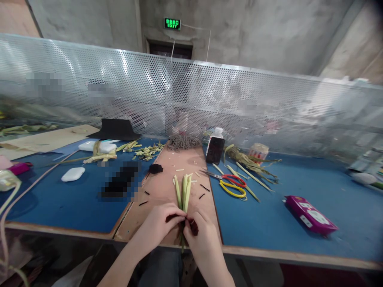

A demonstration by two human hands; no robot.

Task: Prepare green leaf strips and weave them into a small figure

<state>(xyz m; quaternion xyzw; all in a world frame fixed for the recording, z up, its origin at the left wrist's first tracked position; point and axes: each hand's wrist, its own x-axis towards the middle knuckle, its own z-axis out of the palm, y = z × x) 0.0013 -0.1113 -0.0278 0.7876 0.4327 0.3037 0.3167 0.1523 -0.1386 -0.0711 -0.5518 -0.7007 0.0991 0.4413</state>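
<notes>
With the green stalk bundle (186,193) positioned over the tan tabletop panel (164,191), and the left hand (170,219) and right hand (203,231) closed on it by thumb and fingertips, apply even, moderate pressure to align stalks without crushing them.

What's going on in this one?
A person seated at a workbench has both hands at a bundle of pale green stalks: the left hand and right hand meet there, fingertips pinched. Any tie between them is too small to make out. Short dark strips lie around the bundle, and the red-and-yellow-handled scissors lie unheld to the right.
</notes>
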